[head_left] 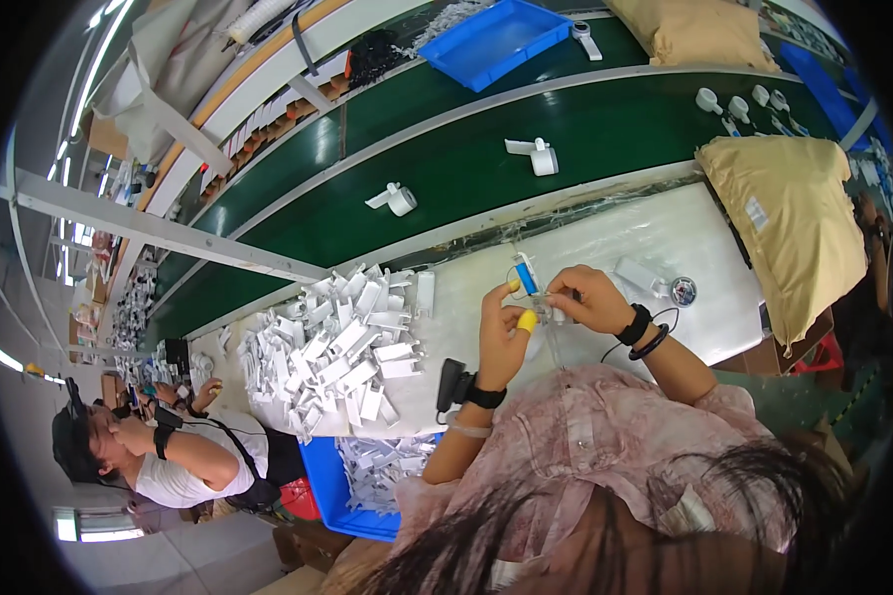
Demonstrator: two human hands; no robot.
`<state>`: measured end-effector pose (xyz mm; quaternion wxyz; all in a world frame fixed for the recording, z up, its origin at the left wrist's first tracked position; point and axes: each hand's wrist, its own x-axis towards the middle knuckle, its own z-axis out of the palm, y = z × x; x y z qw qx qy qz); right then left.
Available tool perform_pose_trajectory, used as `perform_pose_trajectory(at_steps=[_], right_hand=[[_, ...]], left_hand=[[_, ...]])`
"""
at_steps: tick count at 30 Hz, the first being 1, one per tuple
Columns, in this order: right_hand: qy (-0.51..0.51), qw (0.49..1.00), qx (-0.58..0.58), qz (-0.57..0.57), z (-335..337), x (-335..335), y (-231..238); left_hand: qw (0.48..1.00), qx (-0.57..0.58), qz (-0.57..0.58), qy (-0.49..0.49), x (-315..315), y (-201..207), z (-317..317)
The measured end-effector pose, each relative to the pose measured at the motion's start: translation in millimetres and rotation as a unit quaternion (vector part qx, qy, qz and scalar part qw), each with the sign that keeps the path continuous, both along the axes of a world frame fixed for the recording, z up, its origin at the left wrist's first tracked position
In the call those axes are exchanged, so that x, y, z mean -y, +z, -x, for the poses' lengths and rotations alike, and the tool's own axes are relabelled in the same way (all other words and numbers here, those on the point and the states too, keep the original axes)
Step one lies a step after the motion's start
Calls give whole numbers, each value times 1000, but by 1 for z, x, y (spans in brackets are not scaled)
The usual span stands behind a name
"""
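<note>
In front of me, both hands meet over the white work surface at a small white part with a blue cylindrical cell [526, 279] and thin wires. My left hand [503, 337], with yellow covers on its fingertips, is closed around the part's left side. From the other side my right hand [593, 299] pinches its lower end; the fingertips partly hide what they grip. Just right of that hand lie a white housing [641, 276] and a round dark-faced piece [683, 291]. A large heap of white plastic housings [332, 342] spreads to the left.
Beyond the work surface [585, 238] runs a green conveyor belt [446, 183] carrying white handheld fans [541, 159]. A blue tray [496, 45] sits farther back. At the right stands a tan sack [784, 233]. A blue bin [337, 486] of white parts is below the heap; a co-worker [189, 461] sits left.
</note>
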<state>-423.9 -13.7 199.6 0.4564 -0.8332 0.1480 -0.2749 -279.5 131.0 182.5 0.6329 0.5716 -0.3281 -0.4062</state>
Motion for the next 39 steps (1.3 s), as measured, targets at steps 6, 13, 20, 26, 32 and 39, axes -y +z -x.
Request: perform_pose_trajectory(at_steps=[6, 13, 20, 26, 32, 39], right_hand=[[-32, 971, 13, -237, -5, 0, -39], [-113, 983, -127, -62, 9, 23, -89], [-122, 965, -219, 84, 19, 28, -126], [-74, 955, -92, -272, 19, 29, -98], [29, 930, -19, -365, 16, 27, -26], [163, 881, 37, -442, 19, 2, 18]], left_hand=[[907, 410, -67, -61, -12, -105, -5], [794, 558, -200, -134, -18, -89, 27], [966, 192, -33, -167, -29, -89, 7], [942, 267, -103, -175, -25, -81, -2], [940, 304, -142, -59, -4, -43, 2], [989, 129, 40, -63, 11, -22, 8]])
